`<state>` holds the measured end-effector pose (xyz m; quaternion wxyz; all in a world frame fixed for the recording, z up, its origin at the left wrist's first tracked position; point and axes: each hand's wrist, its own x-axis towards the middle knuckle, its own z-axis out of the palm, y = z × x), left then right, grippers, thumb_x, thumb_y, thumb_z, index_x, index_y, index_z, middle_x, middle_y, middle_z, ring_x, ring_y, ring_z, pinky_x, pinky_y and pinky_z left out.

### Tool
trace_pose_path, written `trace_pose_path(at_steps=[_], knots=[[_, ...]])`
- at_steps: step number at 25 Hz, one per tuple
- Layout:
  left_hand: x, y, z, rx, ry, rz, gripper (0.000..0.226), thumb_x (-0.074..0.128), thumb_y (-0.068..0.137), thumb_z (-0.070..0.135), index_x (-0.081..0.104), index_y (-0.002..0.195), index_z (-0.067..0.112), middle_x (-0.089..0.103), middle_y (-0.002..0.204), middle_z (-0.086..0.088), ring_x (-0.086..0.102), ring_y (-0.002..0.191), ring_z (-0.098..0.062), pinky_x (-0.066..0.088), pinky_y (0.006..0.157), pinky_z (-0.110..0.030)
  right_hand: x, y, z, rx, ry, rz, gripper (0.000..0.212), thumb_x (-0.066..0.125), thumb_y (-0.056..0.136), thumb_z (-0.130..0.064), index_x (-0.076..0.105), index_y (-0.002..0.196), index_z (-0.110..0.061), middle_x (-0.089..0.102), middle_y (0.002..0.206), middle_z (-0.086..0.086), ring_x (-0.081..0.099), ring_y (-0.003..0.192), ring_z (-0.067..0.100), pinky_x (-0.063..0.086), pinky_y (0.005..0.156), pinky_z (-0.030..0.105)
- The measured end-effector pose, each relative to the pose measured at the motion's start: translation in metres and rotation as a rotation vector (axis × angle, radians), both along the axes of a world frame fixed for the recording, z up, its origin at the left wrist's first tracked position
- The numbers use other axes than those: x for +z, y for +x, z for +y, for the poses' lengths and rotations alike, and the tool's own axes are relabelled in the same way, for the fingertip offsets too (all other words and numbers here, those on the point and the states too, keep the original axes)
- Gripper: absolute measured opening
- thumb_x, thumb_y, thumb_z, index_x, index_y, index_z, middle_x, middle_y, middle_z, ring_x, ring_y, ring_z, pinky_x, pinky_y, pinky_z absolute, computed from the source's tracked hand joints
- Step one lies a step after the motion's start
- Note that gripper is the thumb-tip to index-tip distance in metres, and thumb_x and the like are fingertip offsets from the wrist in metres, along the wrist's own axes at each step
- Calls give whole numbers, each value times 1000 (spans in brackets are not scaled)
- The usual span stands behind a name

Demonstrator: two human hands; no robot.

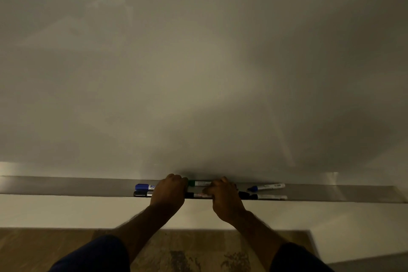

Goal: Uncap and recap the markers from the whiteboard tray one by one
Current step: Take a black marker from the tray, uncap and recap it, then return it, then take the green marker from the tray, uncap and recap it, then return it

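A green marker [199, 183] lies along the back of the grey whiteboard tray [77, 185], spanning the gap between my hands. My left hand [169, 191] curls over its green cap end. My right hand [225, 197] curls over its other end, fingers bent toward the tray. Just below, at the tray's front lip, a marker with a black cap [196, 195] also runs between the hands. Both hands hide the ends of these two markers.
To the left lie a blue marker [144, 187] and a black marker [141, 193]. A blue-capped marker [266, 187] and a black-capped marker [265, 196] lie to the right. The whiteboard [198, 73] rises behind the tray. Below are a pale wall and wooden floor.
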<state>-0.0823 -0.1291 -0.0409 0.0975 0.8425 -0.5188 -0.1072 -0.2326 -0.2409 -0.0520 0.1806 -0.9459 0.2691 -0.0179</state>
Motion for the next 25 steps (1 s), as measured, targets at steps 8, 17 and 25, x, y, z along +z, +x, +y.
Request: trace_pose_path(at_steps=[8, 17, 25], knots=[[-4, 2, -10, -13, 81, -31, 16, 58, 86, 24, 60, 102, 21, 65, 100, -2, 60, 90, -17, 50, 82, -32, 12, 5, -8, -36, -54, 8, 27, 55, 90, -14, 66, 114, -18, 68, 108, 8, 54, 106, 27, 50, 91, 37], [-10, 3, -16, -19, 162, -48, 15, 59, 87, 24, 63, 101, 18, 64, 105, -5, 61, 94, -20, 52, 87, -35, 15, 11, -11, -143, -45, 272, 13, 57, 91, -14, 69, 96, -13, 71, 99, 10, 65, 92, 27, 55, 83, 39], [-8, 0, -18, 8, 180, -37, 15, 61, 85, 25, 62, 99, 18, 65, 105, -4, 61, 94, -18, 50, 87, -33, 12, 9, -16, -165, -65, 277, 17, 54, 94, -21, 68, 94, -13, 72, 95, 9, 68, 86, 25, 55, 78, 36]])
